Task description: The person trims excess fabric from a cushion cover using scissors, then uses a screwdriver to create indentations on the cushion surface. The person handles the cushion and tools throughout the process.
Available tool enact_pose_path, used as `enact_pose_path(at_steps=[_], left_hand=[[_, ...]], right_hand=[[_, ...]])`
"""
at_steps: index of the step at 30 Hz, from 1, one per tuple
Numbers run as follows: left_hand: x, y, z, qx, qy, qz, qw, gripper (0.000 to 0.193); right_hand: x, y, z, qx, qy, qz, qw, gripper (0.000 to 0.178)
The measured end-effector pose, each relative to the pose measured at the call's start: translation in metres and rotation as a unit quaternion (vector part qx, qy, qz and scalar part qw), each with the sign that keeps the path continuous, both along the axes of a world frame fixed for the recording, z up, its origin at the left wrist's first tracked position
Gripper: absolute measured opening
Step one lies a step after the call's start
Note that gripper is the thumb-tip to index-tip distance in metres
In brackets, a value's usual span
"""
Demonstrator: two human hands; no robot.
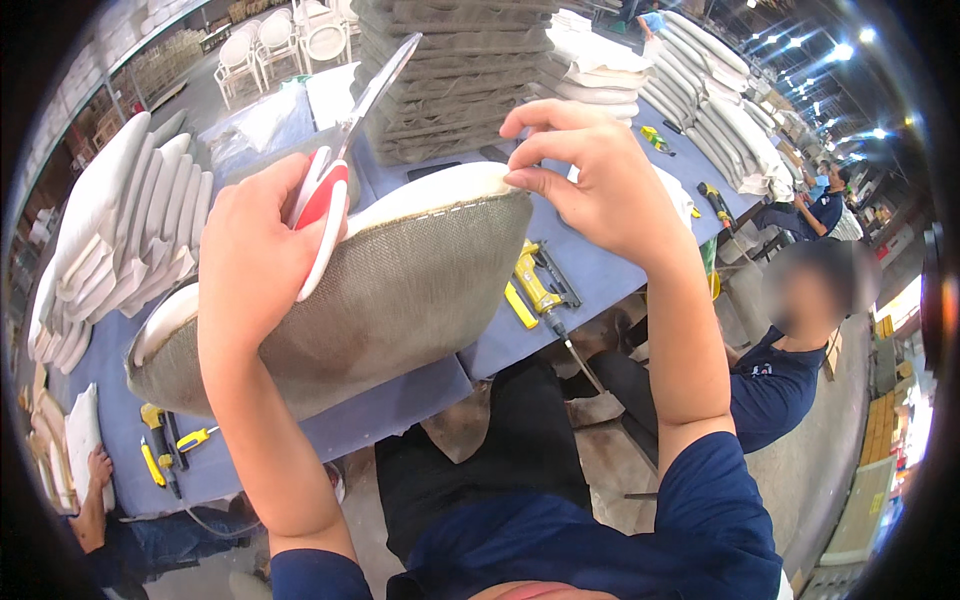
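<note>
My left hand (250, 245) is closed round the handles of a pair of scissors (323, 202). They have white and red grips, and their blades point up and away. Beneath lies a seat cushion (405, 275) with grey-brown woven fabric on its side and a white padded face, tilted at the table's near edge. A line of pale stitches or staples runs along the fabric's upper edge. At the cushion's right corner my right hand (610, 175) pinches thumb and index finger together. Whatever is between those fingertips is too small to make out.
Yellow staple guns (538, 285) lie on the blue-covered table (600, 290), others at lower left and far right. Tall stacks of grey pads (440, 80) and white cushions (130, 230) surround the work. A seated person (775, 390) is close on my right; another person's hand (98, 468) shows at lower left.
</note>
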State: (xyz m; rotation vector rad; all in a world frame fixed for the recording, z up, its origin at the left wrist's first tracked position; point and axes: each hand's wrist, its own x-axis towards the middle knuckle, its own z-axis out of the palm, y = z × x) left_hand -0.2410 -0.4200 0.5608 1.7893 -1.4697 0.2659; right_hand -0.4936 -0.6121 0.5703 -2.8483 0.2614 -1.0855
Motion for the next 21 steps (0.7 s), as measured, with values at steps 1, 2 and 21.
enact_pose_path(at_steps=[1,2,21], left_hand=[[0.0,0.001,-0.001,-0.003,-0.002,0.001,1.0,0.028],[0.0,0.002,-0.001,-0.005,-0.004,0.003,1.0,0.028],[0.0,0.008,-0.005,-0.017,-0.055,0.011,0.998,0.034]], right_hand=[[0.001,0.002,0.003,-0.042,0.001,-0.01,0.999,0.01],[0.001,0.006,0.006,-0.083,0.001,-0.019,0.996,0.008],[-0.006,-0.005,0.01,0.013,0.015,-0.009,1.0,0.012]])
